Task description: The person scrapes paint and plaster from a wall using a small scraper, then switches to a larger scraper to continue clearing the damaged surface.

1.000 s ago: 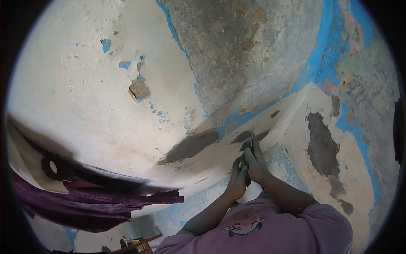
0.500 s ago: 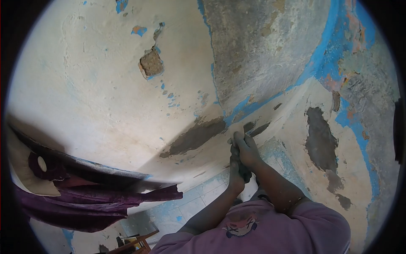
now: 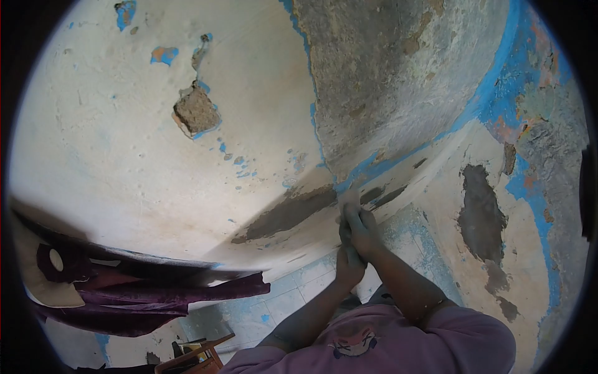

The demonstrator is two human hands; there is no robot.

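Note:
My right hand is closed, its fingers pointing up to the lower wall, close to the grey patches. A pale flat piece shows just above the fingertips; I cannot make out whether it is a blade or bare wall. Below and to the left, my left hand is also closed, its fingers up against the right hand. Whatever lies inside either hand is hidden. To the left of the hands a long dark grey patch of filler-like material spreads over the cream wall. Smaller grey streaks lie to the right.
A chipped hole marks the wall at upper left. Bare grey plaster edged in blue paint is above. Another grey patch is on the right wall. Purple cloth hangs at lower left, above a wooden piece. Tiled floor shows below.
The view has shifted slightly. My left hand has turned and drawn down a little, and a dark shape beside it no longer shows. My right hand stays close to the wall.

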